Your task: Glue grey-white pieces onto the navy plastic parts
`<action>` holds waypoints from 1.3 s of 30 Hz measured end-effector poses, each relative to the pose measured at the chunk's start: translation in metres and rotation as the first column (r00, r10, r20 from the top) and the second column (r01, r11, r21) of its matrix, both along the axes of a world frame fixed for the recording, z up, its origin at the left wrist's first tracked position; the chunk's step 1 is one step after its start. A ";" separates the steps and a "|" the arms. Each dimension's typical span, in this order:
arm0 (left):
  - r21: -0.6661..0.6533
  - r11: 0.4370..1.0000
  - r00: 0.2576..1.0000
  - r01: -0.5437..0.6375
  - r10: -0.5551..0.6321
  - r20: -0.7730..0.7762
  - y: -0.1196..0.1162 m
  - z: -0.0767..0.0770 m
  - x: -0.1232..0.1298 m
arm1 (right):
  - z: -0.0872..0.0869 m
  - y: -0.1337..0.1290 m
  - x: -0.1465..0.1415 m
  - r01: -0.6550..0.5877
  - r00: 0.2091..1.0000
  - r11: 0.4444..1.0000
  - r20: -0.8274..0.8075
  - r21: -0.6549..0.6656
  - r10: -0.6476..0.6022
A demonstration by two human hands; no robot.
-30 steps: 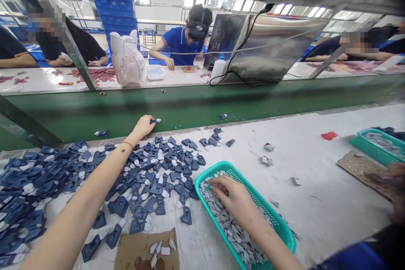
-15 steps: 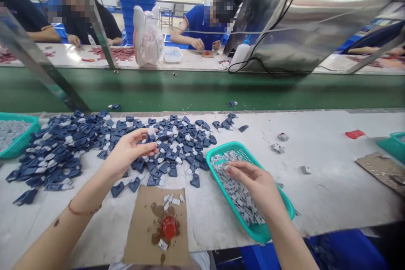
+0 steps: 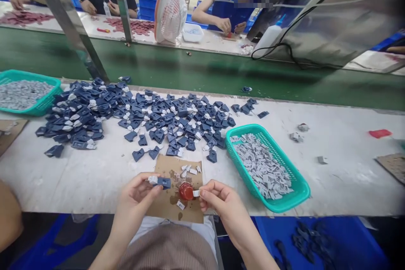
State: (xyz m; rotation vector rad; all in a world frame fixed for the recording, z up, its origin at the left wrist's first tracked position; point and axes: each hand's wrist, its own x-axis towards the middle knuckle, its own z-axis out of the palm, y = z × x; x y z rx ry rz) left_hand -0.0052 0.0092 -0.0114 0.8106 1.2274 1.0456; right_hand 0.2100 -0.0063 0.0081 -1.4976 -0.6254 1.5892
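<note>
My left hand (image 3: 139,194) pinches a dark blue plastic part (image 3: 163,182) with a light grey end, over the left side of a stained cardboard piece (image 3: 155,209). Between thumb and fingers of my right hand (image 3: 221,202) is a small light grey plastic piece (image 3: 196,193), its tip at the edge of a small red cap (image 3: 186,192) on the cardboard. Whether the tip touches the cap I cannot tell. Several loose grey pieces (image 3: 193,171) lie on the cardboard behind the cap, and one more (image 3: 180,205) lies in front of it.
A big pile of blue parts (image 3: 85,114) spreads across the table behind the cardboard. To the right stands a green basket (image 3: 268,206) of grey pieces; another green basket (image 3: 47,103) is at far left. Blue bin (image 3: 354,240) below the edge. Co-workers sit across the green divider (image 3: 215,71).
My right hand has left the green basket with a grey piece and come to the red cap. My left hand has brought the blue part down and nearer. The view has tilted downward.
</note>
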 end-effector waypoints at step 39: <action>0.533 0.841 0.990 0.095 -0.023 -0.140 -0.025 0.007 0.024 | 0.042 -0.009 -0.027 -0.014 0.995 1.000 -0.103 -0.003 0.013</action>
